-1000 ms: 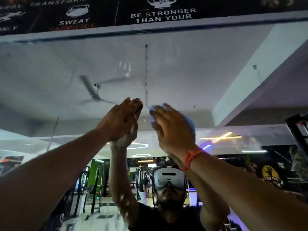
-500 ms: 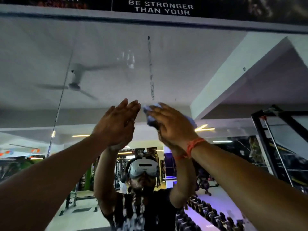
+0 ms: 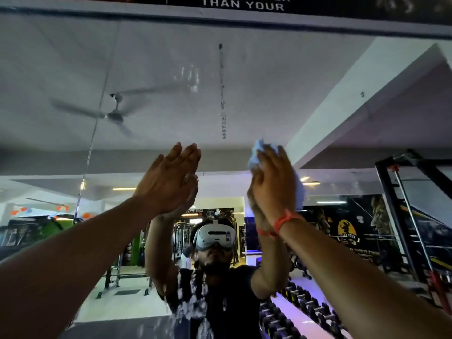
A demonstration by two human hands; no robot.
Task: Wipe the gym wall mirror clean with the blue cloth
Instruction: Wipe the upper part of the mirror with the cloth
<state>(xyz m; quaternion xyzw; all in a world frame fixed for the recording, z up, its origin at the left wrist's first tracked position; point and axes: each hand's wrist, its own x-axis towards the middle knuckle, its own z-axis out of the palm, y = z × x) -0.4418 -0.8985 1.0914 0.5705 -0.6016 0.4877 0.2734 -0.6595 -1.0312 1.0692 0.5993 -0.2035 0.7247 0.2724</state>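
A: How are the hands set?

B: Both arms reach up to the mirror. The left hand lies flat on the glass, fingers straight and held together, tips pointing up. The right hand presses the cloth against the glass, fingers straight and close together over it; an orange band sits on that wrist.

A: And where is the cloth on the mirror?

B: About mid-height, right of centre, well below the top edge (just down and right of the thin dark streak running down the glass). The two hands are apart, the streak's lower end above the gap between them.

A: Anything hard to read?

B: Most of the cloth is hidden behind the hand; only blue folds show at the fingertips and along the right side. I cannot tell whether the thumb hooks it. A faint handprint smears the glass left of the streak. Whitish streaks blur the mirror's lower part. The fan is only a blurred reflection, and the sign above the top edge is cut off.
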